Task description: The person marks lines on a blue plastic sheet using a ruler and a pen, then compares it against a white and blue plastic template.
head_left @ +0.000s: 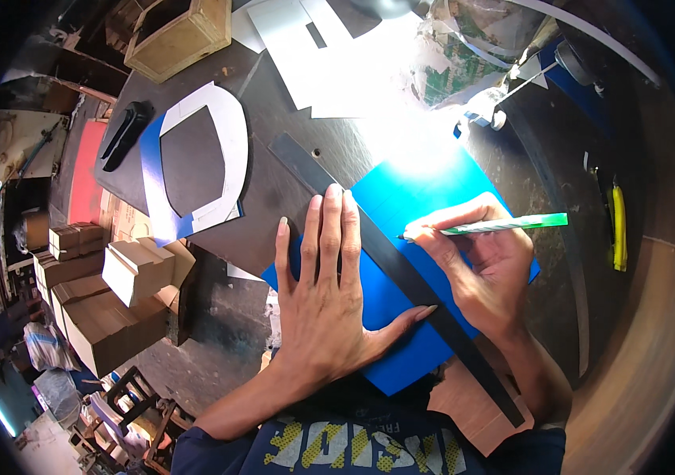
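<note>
The blue sheet lies on the dark table under both hands, and every direction here is counted from its middle. A long dark ruler crosses it slantwise, one end running out between ten and eleven o'clock and the other toward five, over a brown sheet. The left hand, at eight o'clock, lies flat and palm down with its fingers pointing near twelve; the three middle fingers lie close side by side with their tips on the ruler, the little finger stands apart, and the thumb stretches toward two, its tip on the ruler as well. The right hand, at three, pinches a green-and-white pen between thumb and fingers, its other fingers curled; the point sits just beside the ruler's right edge, though I cannot tell whether it touches the sheet, and the butt aims at three. Farther out, a yellow cutter lies near three, white sheets at eleven, and at ten an oval ring cutout, with a black stapler beyond. Cardboard boxes are stacked near nine.
</note>
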Demonstrator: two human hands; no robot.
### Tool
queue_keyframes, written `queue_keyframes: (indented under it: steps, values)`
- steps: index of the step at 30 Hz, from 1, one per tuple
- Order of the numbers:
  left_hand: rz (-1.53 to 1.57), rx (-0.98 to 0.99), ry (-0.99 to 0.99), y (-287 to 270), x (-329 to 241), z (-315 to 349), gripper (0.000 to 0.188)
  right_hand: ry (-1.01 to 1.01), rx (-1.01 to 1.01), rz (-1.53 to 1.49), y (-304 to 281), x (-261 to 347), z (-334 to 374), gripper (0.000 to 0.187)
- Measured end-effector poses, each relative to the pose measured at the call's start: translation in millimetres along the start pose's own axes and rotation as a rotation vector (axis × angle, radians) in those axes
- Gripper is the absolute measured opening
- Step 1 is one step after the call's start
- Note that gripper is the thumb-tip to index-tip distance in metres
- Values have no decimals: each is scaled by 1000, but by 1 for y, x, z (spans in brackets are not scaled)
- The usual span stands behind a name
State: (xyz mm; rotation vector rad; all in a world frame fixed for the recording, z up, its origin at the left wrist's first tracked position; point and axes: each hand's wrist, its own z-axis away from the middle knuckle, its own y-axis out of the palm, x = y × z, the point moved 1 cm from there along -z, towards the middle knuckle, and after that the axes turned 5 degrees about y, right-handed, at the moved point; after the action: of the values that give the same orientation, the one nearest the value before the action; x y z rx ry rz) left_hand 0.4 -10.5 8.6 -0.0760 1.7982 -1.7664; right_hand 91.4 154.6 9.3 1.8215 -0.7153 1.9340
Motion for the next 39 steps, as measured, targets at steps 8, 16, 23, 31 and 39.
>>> queue_keyframes:
  steps: [8, 16, 23, 31, 39]
  values:
    - [-63, 13, 1, 1, 0, 0, 133, -86, 21, -3, 4, -9, -1, 13]
    - [-58, 9, 5, 1, 2, 0, 133, -137, 20, 41, 4, -13, -1, 13]
    - [-63, 11, 8, 2, 0, 1, 133, -156, 35, 130, 2, -8, 0, 10]
    - [-90, 15, -12, -10, -8, -6, 128, -193, -55, -208, -19, 1, -2, 20]
    - [-122, 3, -5, -1, -9, -3, 135, 30, -11, 22, -59, 6, 88, 18]
